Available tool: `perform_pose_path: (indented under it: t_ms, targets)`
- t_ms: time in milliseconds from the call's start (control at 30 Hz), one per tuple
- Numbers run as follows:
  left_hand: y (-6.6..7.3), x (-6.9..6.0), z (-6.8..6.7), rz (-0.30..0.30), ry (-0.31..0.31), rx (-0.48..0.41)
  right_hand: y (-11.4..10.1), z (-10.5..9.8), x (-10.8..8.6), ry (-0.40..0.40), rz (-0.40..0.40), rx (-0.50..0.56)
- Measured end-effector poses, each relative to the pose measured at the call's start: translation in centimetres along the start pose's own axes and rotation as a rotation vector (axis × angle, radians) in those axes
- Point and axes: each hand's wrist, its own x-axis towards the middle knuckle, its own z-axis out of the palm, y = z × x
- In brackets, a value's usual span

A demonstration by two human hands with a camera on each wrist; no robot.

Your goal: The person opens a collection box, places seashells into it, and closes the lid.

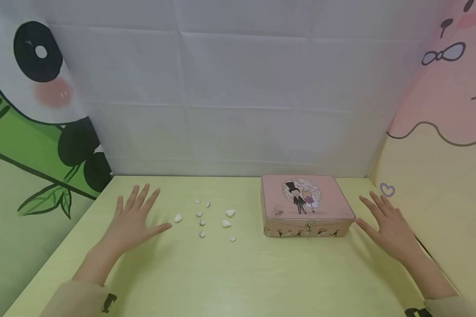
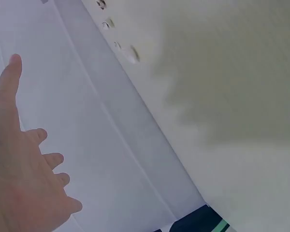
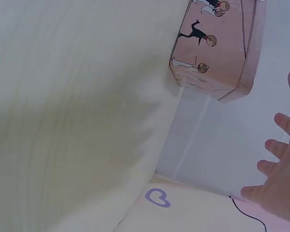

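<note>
My left hand (image 1: 131, 222) hovers over the left part of the table with its fingers spread, holding nothing. Several small white pieces, perhaps shells or pebbles (image 1: 226, 223), lie scattered to the right of its thumb; the nearest white piece (image 1: 178, 218) is just beyond the thumb tip. A pink tin box (image 1: 309, 198) with a cartoon couple on its lid and a small front clasp stands right of the middle, its lid down. Beside the tin's right end, my right hand (image 1: 390, 231) is raised with spread fingers and holds nothing. The left wrist view shows a few white pieces (image 2: 131, 54) too.
The pale yellow table (image 1: 206, 277) ends at a white cloth backdrop (image 1: 238, 97). Printed side panels stand close by: a green one (image 1: 27, 163) on the left and a pink and cream one (image 1: 440, 176) on the right, near my right arm.
</note>
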Motion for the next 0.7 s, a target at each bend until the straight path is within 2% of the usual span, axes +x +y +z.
perform_pose_path:
  t_ms: [200,433,533,700]
  targets:
    - [2.0,1.5,-0.9,0.040,0.021,0.015,-1.0,-0.7,0.5,0.054,-0.038,0.035]
    - [4.8,3.2,-1.8,0.130,0.094,0.013,-2.5,-1.2,1.3,0.117,-0.047,0.040]
    - [6.0,3.9,-2.0,0.174,0.126,0.006,-3.1,-1.2,1.5,0.152,-0.044,0.070]
    - [8.1,5.2,-1.9,0.223,0.136,-0.022,-4.1,-1.0,1.8,0.204,-0.033,0.140]
